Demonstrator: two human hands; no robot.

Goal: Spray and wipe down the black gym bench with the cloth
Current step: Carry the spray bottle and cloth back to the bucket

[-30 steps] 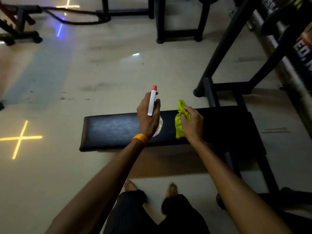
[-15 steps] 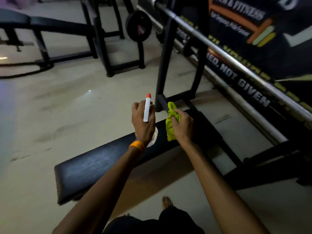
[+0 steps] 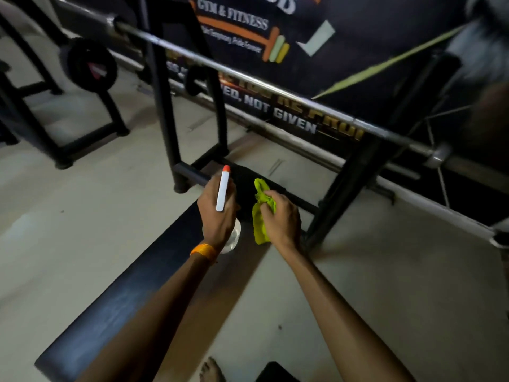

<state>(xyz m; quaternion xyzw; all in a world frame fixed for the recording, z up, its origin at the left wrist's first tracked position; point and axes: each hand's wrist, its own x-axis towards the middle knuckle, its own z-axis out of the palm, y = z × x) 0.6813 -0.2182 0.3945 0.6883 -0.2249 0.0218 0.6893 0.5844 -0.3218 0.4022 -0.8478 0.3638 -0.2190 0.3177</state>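
The black gym bench [image 3: 115, 307] runs diagonally from the lower left up to its rack at the centre. My left hand [image 3: 217, 216] grips a spray bottle [image 3: 222, 192] with a white head and a red nozzle that points up and away; the clear bottle body shows below my palm. My right hand [image 3: 281, 216] holds a bunched yellow-green cloth [image 3: 261, 213] just above the bench's far end, right beside the left hand. An orange band sits on my left wrist.
A steel barbell [image 3: 275, 89] lies across the black rack uprights [image 3: 344, 186] behind the bench. Another black frame with a weight plate [image 3: 88, 64] stands at the upper left. A dark banner [image 3: 289, 64] covers the wall. My bare foot [image 3: 210, 370] is on the pale floor.
My view has swung right and upward toward the rack and banner, so the bench now runs diagonally. Both hands keep their hold on bottle and cloth, close together over the bench's far end.
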